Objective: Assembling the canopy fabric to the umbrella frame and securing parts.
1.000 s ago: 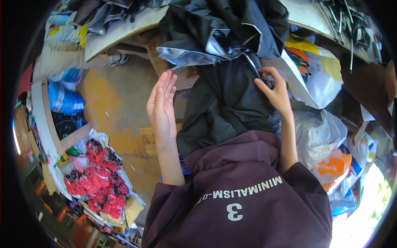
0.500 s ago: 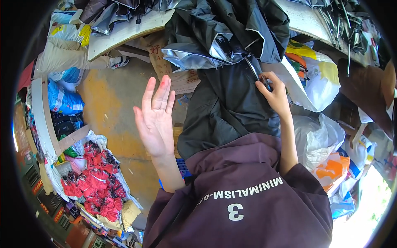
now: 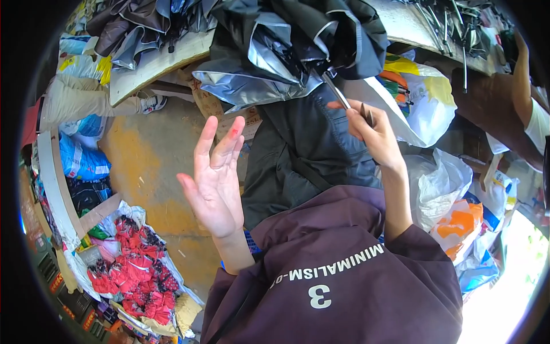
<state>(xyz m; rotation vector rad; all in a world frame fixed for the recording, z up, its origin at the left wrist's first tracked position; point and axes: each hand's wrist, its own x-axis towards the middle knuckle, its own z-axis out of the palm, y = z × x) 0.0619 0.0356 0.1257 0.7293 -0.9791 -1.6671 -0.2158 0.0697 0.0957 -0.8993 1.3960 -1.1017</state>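
Observation:
In front of me a black umbrella (image 3: 269,49) with a silver lining lies bunched over the table's edge, its metal shaft (image 3: 336,89) slanting down towards me. My right hand (image 3: 375,135) is closed at the lower end of this shaft. Between its fingers a small dark pointed piece (image 3: 366,114) sticks up; its kind is not clear. My left hand (image 3: 220,180) is raised palm up with the fingers apart and holds nothing. It is left of my lap, apart from the umbrella, and a red mark shows on one finger.
Dark folded umbrellas (image 3: 140,28) lie on the white tabletop (image 3: 154,66) at the left, bare metal shafts (image 3: 447,28) at the right. A bin of red ruffled pieces (image 3: 140,269) stands lower left. Plastic bags (image 3: 432,183) crowd my right. Other people are at both sides.
My right hand has moved slightly left and down, and its fingers have shifted around the shaft's end. My left hand has dropped a little and stays open. The whole view has shifted somewhat.

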